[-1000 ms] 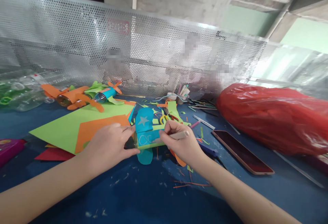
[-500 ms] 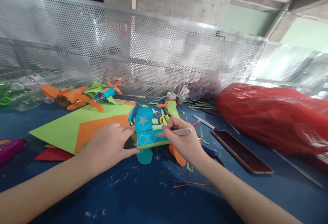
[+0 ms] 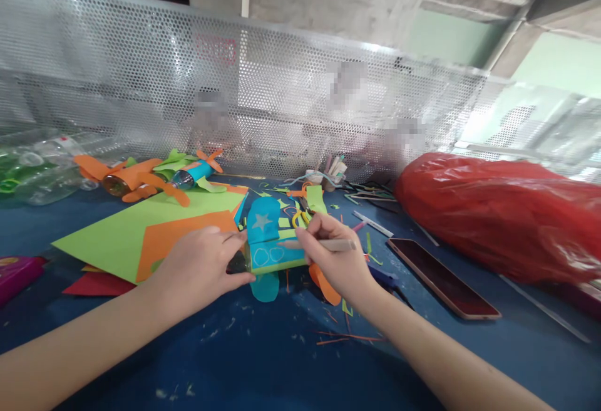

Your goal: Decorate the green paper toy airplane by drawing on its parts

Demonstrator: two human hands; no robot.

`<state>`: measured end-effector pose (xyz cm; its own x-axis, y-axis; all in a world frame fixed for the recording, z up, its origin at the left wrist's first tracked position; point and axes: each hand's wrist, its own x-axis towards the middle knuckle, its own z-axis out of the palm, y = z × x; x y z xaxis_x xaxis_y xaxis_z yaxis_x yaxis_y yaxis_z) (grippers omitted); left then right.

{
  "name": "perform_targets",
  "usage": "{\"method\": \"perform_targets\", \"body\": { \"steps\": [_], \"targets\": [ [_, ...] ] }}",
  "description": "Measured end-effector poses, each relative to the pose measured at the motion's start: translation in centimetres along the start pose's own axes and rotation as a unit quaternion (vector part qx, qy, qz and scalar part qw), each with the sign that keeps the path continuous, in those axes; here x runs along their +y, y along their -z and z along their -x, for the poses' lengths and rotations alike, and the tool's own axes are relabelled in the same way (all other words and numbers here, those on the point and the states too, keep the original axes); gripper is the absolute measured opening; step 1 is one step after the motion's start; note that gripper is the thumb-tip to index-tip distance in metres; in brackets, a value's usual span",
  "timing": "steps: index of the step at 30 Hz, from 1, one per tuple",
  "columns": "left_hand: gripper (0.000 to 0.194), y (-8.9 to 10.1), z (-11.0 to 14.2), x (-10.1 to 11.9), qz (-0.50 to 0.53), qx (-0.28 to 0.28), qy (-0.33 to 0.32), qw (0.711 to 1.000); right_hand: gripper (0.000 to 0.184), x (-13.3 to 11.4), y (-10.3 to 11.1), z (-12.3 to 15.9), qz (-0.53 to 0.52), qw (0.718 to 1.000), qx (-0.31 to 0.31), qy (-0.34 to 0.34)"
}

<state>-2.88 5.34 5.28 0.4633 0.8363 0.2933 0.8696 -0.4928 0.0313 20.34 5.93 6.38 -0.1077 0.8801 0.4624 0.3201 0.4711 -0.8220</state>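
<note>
the paper-wrapped bottle (image 3: 293, 256) on the tabletop (image 3: 188, 354) bears a star (image 3: 261, 222) and two pale outlines (image 3: 269, 254), blue beyond unmarked; left hand (image 3: 201, 264) clamps its end, right hand (image 3: 337, 260) grips a pen (image 3: 342, 245).

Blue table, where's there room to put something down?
The biggest bare patch of table is nearest you, between the left forearm and right forearm, with just white specks. Another lies right of the right forearm, below the phone. It's crowded beyond both forearms: green sheet, scraps, red bag.
</note>
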Motion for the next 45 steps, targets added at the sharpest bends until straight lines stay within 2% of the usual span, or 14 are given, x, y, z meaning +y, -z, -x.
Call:
{"method": "perform_targets", "body": {
  "steps": [4, 6, 9, 11, 16, 23, 35, 45],
  "targets": [
    [0.026, -0.1, 0.0, 0.0, 0.005, -0.003, 0.002, 1.000, 0.035, -0.7, 1.3, -0.6, -0.005, 0.994, 0.104, 0.026],
    [0.027, -0.2, 0.0, -0.1, 0.004, -0.004, 0.001, 1.000, 0.036, -0.6, 1.9, -1.2, -0.002, 0.993, 0.115, 0.017],
    [0.028, -0.3, -0.1, -0.1, 0.003, 0.000, -0.002, 1.000, 0.030, 0.0, 2.5, -1.9, 0.008, 0.999, 0.017, -0.049],
    [0.029, -0.4, -0.1, -0.3, 0.007, 0.011, -0.006, 1.000, 0.028, 0.4, 2.6, -2.1, 0.005, 0.997, -0.002, -0.073],
    [0.030, -0.7, -0.1, -0.6, 0.017, 0.034, -0.019, 0.999, 0.026, 0.7, 2.3, -2.0, 0.015, 0.997, -0.018, -0.067],
    [0.030, -0.6, -0.1, -0.6, 0.010, 0.029, -0.014, 0.999, 0.026, 1.2, 1.8, -1.9, 0.030, 0.998, -0.031, -0.046],
    [0.032, -0.4, -0.2, -0.2, -0.032, 0.011, -0.013, 0.999, 0.028, 1.1, 1.4, -1.6, 0.006, 0.998, -0.046, -0.049],
    [0.030, -0.7, -0.1, -0.5, -0.039, 0.028, -0.027, 0.998, 0.029, 0.7, 1.7, -1.5, 0.029, 0.995, -0.083, -0.035]
  ]
}}
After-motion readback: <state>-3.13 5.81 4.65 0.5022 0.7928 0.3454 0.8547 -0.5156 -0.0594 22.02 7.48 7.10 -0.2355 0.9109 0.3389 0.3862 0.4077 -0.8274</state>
